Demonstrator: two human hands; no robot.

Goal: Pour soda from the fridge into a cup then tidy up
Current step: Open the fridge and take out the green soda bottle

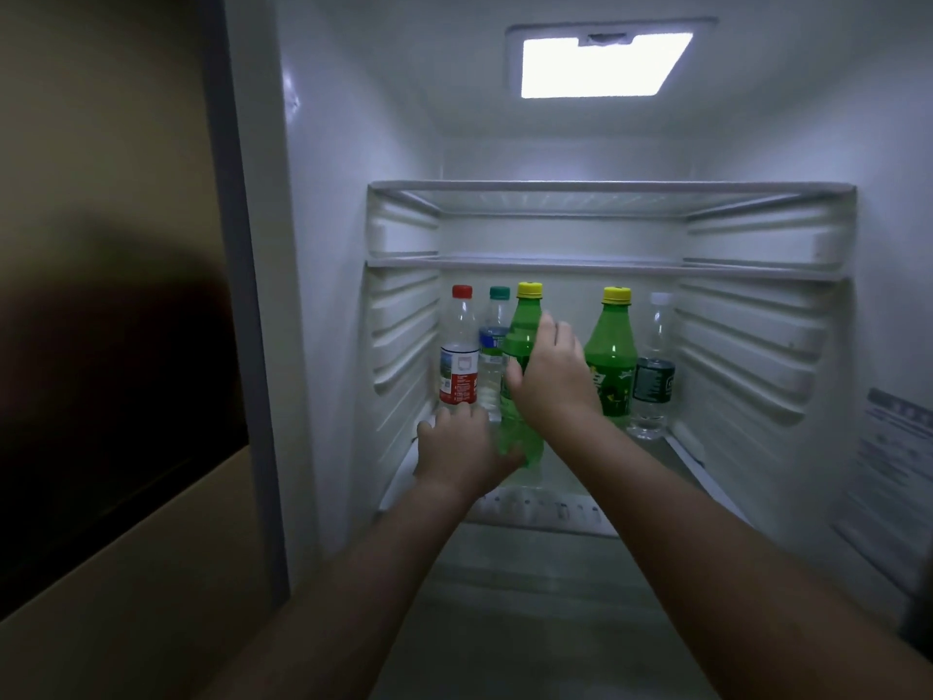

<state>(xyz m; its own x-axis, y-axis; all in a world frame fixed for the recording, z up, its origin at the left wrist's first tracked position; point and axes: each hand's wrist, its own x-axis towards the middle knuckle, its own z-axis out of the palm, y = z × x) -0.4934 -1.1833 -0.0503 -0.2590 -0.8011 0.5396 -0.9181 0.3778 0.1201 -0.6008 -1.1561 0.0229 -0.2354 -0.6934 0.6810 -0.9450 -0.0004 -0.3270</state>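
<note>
Inside the open fridge [323,245] a green soda bottle [522,341] with a yellow cap stands upright on the lower shelf. My right hand [550,371] grips its middle, thumb on the left side and fingers round the right. My left hand [454,447] is at the bottle's base, thumb against its lower left side; the fingers are hidden behind the hand. A second green soda bottle [611,356] with a yellow cap stands just to the right, untouched. No cup is in view.
A red-capped water bottle [459,346] and a green-capped one [495,346] stand left of the held bottle; a clear bottle with a dark label [654,371] stands far right. Empty glass shelves [606,194] sit above. A cardboard box [126,573] is at lower left.
</note>
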